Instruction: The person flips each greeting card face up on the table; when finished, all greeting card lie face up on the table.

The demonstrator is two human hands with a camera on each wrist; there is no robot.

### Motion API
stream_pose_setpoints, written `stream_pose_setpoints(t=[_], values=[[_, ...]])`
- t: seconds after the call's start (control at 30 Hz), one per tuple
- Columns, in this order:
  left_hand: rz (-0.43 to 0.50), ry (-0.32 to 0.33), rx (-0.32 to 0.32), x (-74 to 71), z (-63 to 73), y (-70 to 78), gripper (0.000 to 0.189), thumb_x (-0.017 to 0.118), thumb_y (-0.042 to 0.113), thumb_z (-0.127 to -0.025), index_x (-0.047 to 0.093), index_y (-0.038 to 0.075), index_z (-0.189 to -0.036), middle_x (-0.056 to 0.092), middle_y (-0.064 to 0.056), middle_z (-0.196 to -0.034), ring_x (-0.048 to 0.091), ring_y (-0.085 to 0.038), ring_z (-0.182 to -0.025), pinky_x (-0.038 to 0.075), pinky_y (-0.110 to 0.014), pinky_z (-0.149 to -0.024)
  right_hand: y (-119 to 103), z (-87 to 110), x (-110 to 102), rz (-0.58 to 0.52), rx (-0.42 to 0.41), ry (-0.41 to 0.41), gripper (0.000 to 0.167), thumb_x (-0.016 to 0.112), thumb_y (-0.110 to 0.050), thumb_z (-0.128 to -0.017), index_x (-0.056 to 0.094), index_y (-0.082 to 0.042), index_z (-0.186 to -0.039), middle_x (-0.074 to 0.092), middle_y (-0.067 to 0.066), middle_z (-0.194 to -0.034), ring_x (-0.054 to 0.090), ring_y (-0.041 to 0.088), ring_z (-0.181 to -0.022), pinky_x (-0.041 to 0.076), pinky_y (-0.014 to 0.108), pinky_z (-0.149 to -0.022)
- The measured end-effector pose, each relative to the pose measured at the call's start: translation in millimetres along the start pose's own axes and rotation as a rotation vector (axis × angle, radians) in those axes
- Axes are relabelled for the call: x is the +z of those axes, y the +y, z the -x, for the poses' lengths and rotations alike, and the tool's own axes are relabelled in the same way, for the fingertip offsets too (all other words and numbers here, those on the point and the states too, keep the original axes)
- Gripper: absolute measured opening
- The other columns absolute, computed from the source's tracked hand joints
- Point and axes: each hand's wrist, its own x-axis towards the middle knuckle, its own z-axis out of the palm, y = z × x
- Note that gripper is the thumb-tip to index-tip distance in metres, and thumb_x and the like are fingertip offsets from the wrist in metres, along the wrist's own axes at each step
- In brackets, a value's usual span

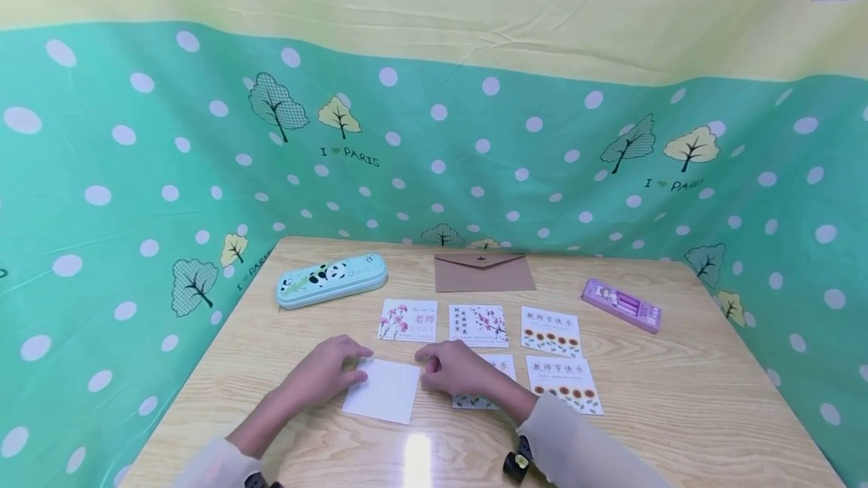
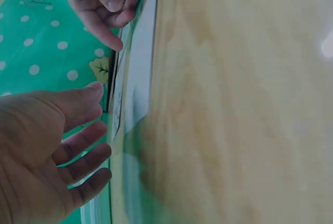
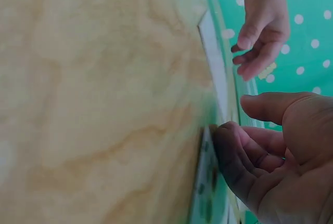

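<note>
A blank white square card [image 1: 383, 391] lies flat on the table between the two hands. My left hand [image 1: 328, 369] is at the card's left edge, fingers spread and loosely bent, with nothing in its grasp. Close to the card's right edge is my right hand [image 1: 454, 367], its fingers loosely curled and the thumb apart from them in the right wrist view. Under that hand and wrist, a sunflower card [image 1: 475, 401] is partly hidden. Just beyond the hands lie a pink-flower card [image 1: 407, 321] and a blossom-branch card [image 1: 478, 325].
Two more sunflower cards, an upper one [image 1: 551, 331] and a lower one [image 1: 564, 385], lie to the right. Behind are a blue panda pencil case [image 1: 332, 281], a brown envelope [image 1: 484, 273] and a purple pen box [image 1: 620, 305]. A green dotted curtain [image 1: 407, 172] surrounds the wooden table [image 1: 685, 398].
</note>
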Motion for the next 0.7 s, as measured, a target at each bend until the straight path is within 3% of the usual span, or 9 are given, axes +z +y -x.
stream_pose_setpoints(t=[0.13, 0.27, 0.5, 0.7], values=[[0.034, -0.028, -0.015, 1.6, 19.0, -4.2, 0.034, 0.082, 0.022, -0.084, 0.075, 0.015, -0.117, 0.07, 0.002, -0.11, 0.066, -0.021, -0.11, 0.053, -0.048, -0.1, -1.8, 1.7, 2.7, 0.018, -0.011, -0.005, 0.039, 0.07, -0.009, -0.089, 0.069, -0.003, -0.128, 0.062, -0.013, -0.073, 0.05, -0.001, -0.058, 0.045, 0.016, -0.059], [0.021, -0.047, -0.006, 4.9, 29.7, -4.9, 0.039, 0.085, 0.023, -0.081, 0.075, 0.014, -0.118, 0.068, 0.004, -0.11, 0.064, -0.019, -0.109, 0.054, -0.047, -0.098, -1.9, 2.8, 3.5, 0.041, -0.033, 0.0, 0.035, 0.069, -0.007, -0.088, 0.072, -0.005, -0.123, 0.058, -0.013, -0.067, 0.047, -0.001, -0.055, 0.042, 0.016, -0.059], [-0.094, -0.028, 0.065, 9.1, 34.1, -2.0, 0.047, 0.091, 0.019, -0.072, 0.076, 0.008, -0.116, 0.067, 0.003, -0.109, 0.062, -0.018, -0.104, 0.056, -0.041, -0.092, -4.0, 5.4, 6.5, 0.05, -0.038, 0.015, 0.038, 0.068, -0.005, -0.086, 0.072, -0.004, -0.124, 0.053, -0.013, -0.062, 0.042, -0.001, -0.054, 0.039, 0.016, -0.056], [-0.157, 0.002, 0.076, 11.0, 32.4, -3.1, 0.044, 0.091, 0.021, -0.071, 0.078, 0.01, -0.112, 0.066, 0.005, -0.106, 0.061, -0.015, -0.101, 0.055, -0.037, -0.089, -8.6, 6.8, 8.6, 0.042, -0.044, 0.032, 0.033, 0.068, -0.003, -0.086, 0.076, -0.004, -0.118, 0.055, -0.013, -0.065, 0.043, -0.002, -0.054, 0.042, 0.016, -0.062]])
